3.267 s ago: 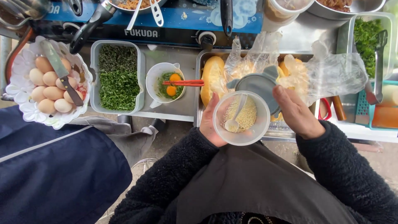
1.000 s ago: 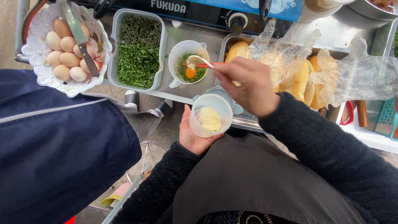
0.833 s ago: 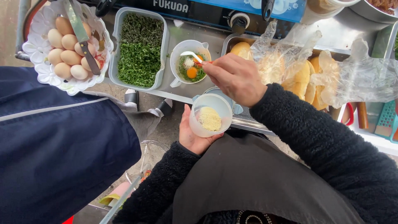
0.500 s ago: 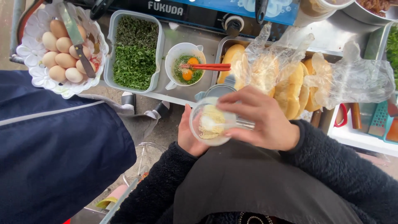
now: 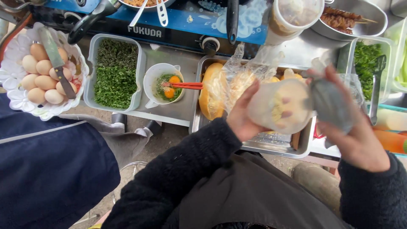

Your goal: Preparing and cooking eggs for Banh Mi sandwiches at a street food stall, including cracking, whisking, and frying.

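Translucent plastic tub (image 5: 280, 108), one, yellow granules inside, gripped in left hand (image 5: 243, 112) above steel bread tray (image 5: 199, 104). Right hand (image 5: 354, 135) fingers pinch grey round lid (image 5: 330, 104) beside tub. White basket (image 5: 12, 95): seven eggs (image 5: 42, 80) visible, one knife (image 5: 57, 63). One white cup (image 5: 154, 87), two yolks.

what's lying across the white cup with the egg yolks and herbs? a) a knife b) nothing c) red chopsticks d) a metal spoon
c: a pair of red chopsticks rests across the rim of the white cup, over the yolks and chopped greens; the knife lies on the eggs in the white bowl instead.
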